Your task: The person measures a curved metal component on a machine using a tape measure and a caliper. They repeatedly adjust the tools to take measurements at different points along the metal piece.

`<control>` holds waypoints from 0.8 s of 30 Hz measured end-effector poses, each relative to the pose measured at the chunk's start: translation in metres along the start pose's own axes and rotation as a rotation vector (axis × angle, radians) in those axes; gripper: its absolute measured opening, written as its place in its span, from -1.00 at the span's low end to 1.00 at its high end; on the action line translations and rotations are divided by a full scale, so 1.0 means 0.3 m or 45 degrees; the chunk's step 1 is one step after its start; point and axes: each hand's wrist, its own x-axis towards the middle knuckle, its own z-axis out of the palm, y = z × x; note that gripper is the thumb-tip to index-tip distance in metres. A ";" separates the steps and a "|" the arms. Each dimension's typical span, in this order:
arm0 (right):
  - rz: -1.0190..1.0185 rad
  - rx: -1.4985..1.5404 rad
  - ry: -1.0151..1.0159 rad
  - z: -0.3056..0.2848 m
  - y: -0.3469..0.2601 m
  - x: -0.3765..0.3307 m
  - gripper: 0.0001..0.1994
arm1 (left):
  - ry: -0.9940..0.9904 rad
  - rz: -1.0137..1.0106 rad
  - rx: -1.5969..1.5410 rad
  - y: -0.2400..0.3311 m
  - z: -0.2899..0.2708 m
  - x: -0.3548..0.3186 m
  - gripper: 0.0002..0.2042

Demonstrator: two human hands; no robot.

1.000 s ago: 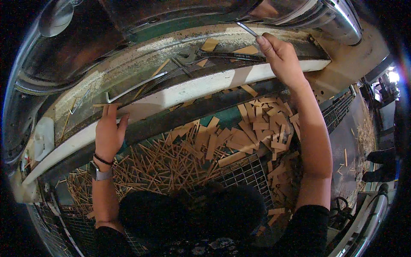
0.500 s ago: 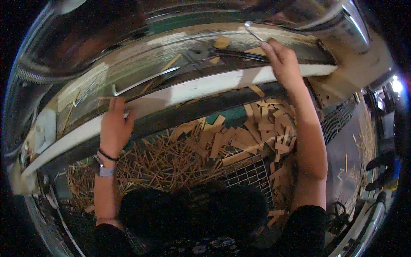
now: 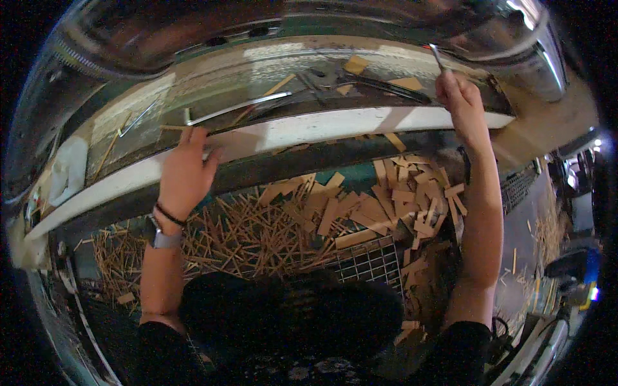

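My left hand lies over the white front edge of a long ledge, fingers outstretched with nothing visible in them. Just beyond its fingertips is a thin wood strip, and past that a long L-shaped hex key. A smaller L-shaped hex key rests farther left. At the ledge's right part, my right hand is closed around a slim silver metal tool. The tool's bright tip points up and away; its exact kind is unclear and its lower part is hidden in my grip.
Dark long-handled tools and wood offcuts lie on the ledge. A whitish translucent container stands at its left end. Below, wood scraps and thin sticks cover a metal grate. Shiny machine parts curve overhead.
My right hand has moved right and slightly down in the picture, with the tool turned more upright. The left hand stays at the white edge, while the whole view has shifted.
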 end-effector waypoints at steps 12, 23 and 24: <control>-0.148 -0.298 0.173 0.012 0.011 -0.009 -0.55 | -0.051 -0.029 -0.018 0.012 -0.004 0.010 -0.70; -0.211 -0.580 0.189 -0.039 -0.008 0.009 -0.52 | -0.070 -0.056 -0.001 0.032 -0.016 0.017 -0.66; -0.232 -0.577 0.168 -0.042 -0.005 0.009 -0.52 | -0.128 -0.117 -0.016 0.042 -0.025 0.021 -0.63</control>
